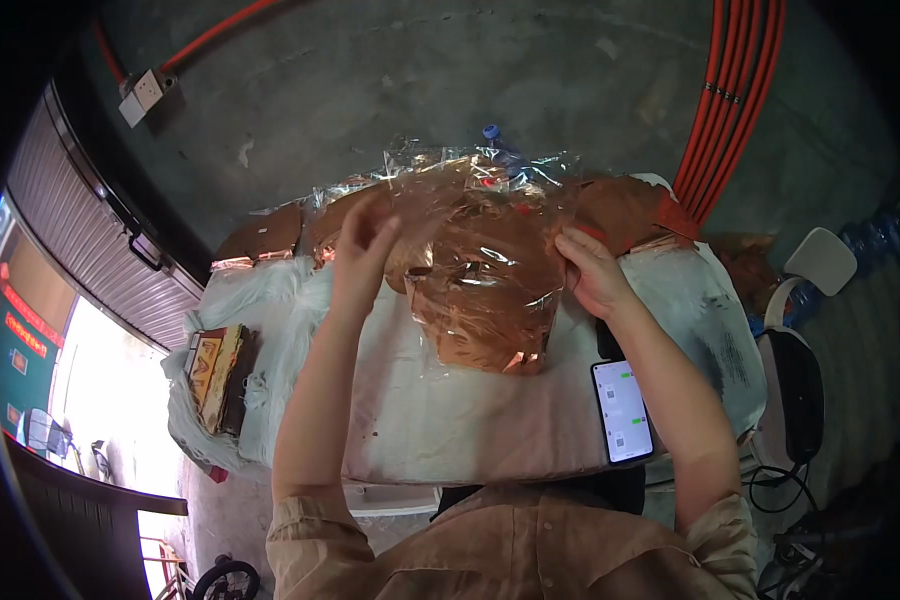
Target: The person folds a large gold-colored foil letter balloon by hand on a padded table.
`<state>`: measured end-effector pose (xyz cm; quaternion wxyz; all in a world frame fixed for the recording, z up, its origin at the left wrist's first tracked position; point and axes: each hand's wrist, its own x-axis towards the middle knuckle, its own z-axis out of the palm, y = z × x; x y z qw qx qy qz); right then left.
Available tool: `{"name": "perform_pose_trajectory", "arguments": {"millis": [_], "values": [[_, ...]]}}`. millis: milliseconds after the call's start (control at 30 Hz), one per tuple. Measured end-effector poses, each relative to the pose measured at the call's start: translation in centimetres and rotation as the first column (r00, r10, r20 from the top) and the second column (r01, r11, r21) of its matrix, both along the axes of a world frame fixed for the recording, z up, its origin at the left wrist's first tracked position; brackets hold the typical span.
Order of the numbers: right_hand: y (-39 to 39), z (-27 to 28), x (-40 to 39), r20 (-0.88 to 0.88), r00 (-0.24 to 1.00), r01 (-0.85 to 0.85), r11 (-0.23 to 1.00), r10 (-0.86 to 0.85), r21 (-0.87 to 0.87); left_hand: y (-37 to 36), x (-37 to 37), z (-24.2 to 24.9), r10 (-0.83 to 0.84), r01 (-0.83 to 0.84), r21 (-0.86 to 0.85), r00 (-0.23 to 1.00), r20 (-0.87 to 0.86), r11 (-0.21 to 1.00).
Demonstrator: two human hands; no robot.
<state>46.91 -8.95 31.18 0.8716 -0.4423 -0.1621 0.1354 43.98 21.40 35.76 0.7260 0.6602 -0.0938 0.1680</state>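
Note:
A clear plastic bag (490, 255) with brown, shiny contents lies spread over the middle of the cloth-covered table. My right hand (595, 272) pinches its right edge between thumb and fingers. Close to the bag's upper left side is my left hand (362, 255), its fingers bent and the thumb apart from them. More brown pieces in clear wrapping (262, 232) lie along the back left of the table. Others (615, 212) are at the back right, behind my right hand. A blue-capped bottle (491, 132) shows partly behind the bag.
A lit phone (622, 412) lies beside my right forearm. White string bundles (295, 290) and a worn box (220, 375) occupy the table's left side. A white-framed chair (795, 380) stands at the right. Behind rises a grey wall (420, 80) with orange pipes (727, 95).

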Motion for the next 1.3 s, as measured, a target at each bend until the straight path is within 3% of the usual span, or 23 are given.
{"name": "perform_pose_trajectory", "arguments": {"millis": [100, 167, 200, 267, 333, 400, 500, 567, 633, 767, 833, 967, 1033, 1100, 1167, 1200, 1267, 1300], "values": [[-0.1, -0.1, 0.0, 0.003, 1.000, 0.008, 1.000, -0.008, -0.009, -0.3, 1.4, 0.9, 0.107, -0.109, 0.065, 0.993, 0.039, 0.992], [-0.2, -0.3, -0.1, -0.006, 1.000, 0.010, 1.000, -0.010, -0.003, -1.4, 1.8, 0.5, 0.221, -0.258, 0.163, 0.952, 0.213, 0.952], [-0.2, -0.3, -0.1, 0.002, 1.000, 0.019, 1.000, -0.019, -0.016, -2.1, 1.5, 0.5, 0.216, -0.252, 0.162, 0.954, 0.210, 0.954], [-0.1, 0.1, -0.5, 0.011, 0.999, 0.034, 0.999, -0.034, -0.031, -3.8, -0.2, 1.0, 0.326, -0.485, 0.429, 0.860, 0.393, 0.762], [0.3, 0.9, -1.0, 0.104, 0.985, 0.157, 0.962, -0.137, -0.223, -6.7, -2.0, 1.1, 0.173, -0.337, 0.474, 0.918, 0.356, 0.814], [0.5, 1.0, -0.8, 0.122, 0.986, 0.145, 0.953, -0.116, -0.267, -9.3, -3.0, 0.7, 0.073, -0.287, 0.518, 0.916, 0.395, 0.806], [1.1, 1.7, -1.5, 0.151, 0.984, 0.133, 0.944, -0.090, -0.303, -11.9, -3.2, 1.0, 0.022, -0.234, 0.589, 0.939, 0.344, 0.773], [1.2, 2.6, -2.3, 0.164, 0.982, 0.138, 0.944, -0.092, -0.300, -12.6, -2.6, 1.4, 0.020, -0.234, 0.543, 0.928, 0.371, 0.806], [1.2, 3.4, -3.0, 0.281, 0.960, 0.114, 0.923, -0.006, -0.368, -13.1, -2.1, 1.9, 0.094, -0.200, 0.640, 0.976, 0.196, 0.742], [-0.2, 4.8, -3.7, 0.279, 0.958, 0.190, 0.878, -0.068, -0.438, -13.2, -2.1, 2.8, 0.044, -0.245, 0.685, 0.954, 0.297, 0.686], [-0.7, 4.9, -2.7, -0.062, 0.996, -0.074, 0.986, 0.065, -0.148, -13.2, -2.1, 2.2, -0.017, -0.181, 0.618, 0.954, 0.299, 0.765], [-0.5, 6.7, -1.6, -0.169, 0.984, 0.013, 0.962, -0.061, -0.272, -13.5, -2.7, 1.3, -0.097, -0.115, 0.609, 0.948, 0.304, 0.785], [-0.6, 8.0, -1.1, -0.179, 0.968, -0.233, 0.891, 0.175, -0.389, -13.6, -2.6, 1.2, -0.192, 0.001, 0.580, 0.944, 0.268, 0.815], [-0.5, 8.7, -0.5, -0.142, 0.984, -0.162, 0.861, 0.106, -0.482, -13.2, -2.8, 1.5, -0.242, 0.053, 0.587, 0.938, 0.250, 0.808], [-0.6, 8.7, 0.2, 0.060, 0.976, -0.129, 0.782, 0.208, -0.610, -12.5, -3.1, 1.7, -0.288, 0.102, 0.593, 0.930, 0.228, 0.798], [-0.4, 8.7, 0.1, 0.060, 0.975, -0.132, 0.781, 0.212, -0.611, -12.2, -3.2, 1.8, -0.285, 0.166, 0.542, 0.948, 0.142, 0.824], [-0.1, 8.5, -0.5, 0.309, 0.942, 0.108, 0.756, 0.129, -0.646, -11.4, -3.2, 2.5, -0.284, 0.224, 0.480, 0.957, 0.056, 0.848], [0.0, 8.5, -0.6, 0.307, 0.942, 0.105, 0.755, 0.132, -0.648, -10.9, -3.1, 3.8, -0.163, 0.175, 0.445, 0.984, -0.065, 0.878]]}}
